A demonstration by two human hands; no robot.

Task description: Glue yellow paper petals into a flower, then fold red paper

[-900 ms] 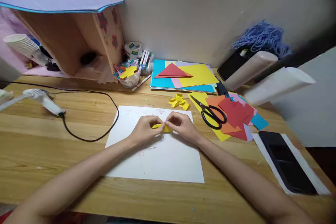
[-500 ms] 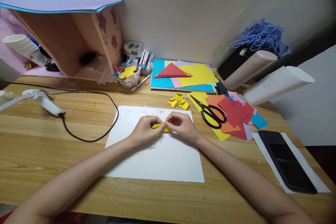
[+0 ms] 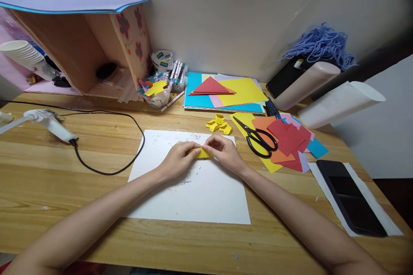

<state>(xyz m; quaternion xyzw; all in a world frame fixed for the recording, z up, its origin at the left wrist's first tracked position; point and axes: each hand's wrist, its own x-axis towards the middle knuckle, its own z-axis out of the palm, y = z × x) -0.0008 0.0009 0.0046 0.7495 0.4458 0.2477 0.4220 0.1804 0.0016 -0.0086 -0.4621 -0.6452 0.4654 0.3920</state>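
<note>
Left hand and right hand: grip pinched on yellow paper / fingers hide its ends, folds unclear / both forearms cut off

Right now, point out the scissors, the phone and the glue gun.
scissors (image 3: 271, 145): head view, on a black handle loop
phone (image 3: 368, 219): head view, lower body
glue gun (image 3: 61, 130): head view, white body
</note>
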